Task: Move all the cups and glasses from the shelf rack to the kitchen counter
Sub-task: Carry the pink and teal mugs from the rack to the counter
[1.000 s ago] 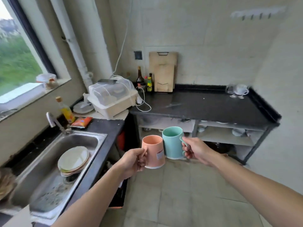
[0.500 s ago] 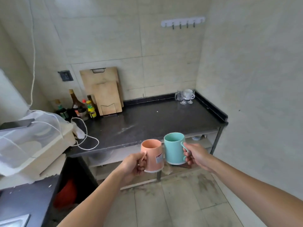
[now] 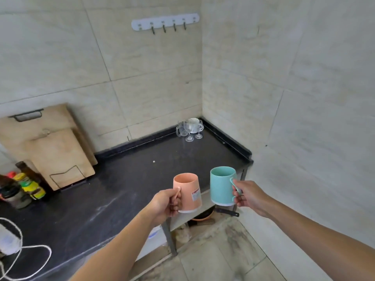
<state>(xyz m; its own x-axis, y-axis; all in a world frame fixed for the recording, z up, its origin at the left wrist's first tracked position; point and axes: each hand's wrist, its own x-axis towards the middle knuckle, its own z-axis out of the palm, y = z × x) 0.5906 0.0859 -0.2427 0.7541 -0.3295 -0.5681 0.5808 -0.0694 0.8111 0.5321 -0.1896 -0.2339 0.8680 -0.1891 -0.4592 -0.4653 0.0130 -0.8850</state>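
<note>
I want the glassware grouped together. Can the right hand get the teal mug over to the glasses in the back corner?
Probably yes. The right hand holds the teal mug by its handle above the counter's front edge, and bare counter lies between it and the glasses; nothing stands in the way.

Pink mug (image 3: 187, 192): matt, smooth, looks plastic, paper label on side. Teal mug (image 3: 221, 186): same matt finish, white base. Counter (image 3: 113, 191): dark stone, semi-gloss, scuffed. Glasses (image 3: 189, 128): clear glass. Cutting boards (image 3: 58, 157): bare wood. Wall tiles: pale, smooth. Hook rail (image 3: 165, 22): white plastic, metal hooks.
</note>
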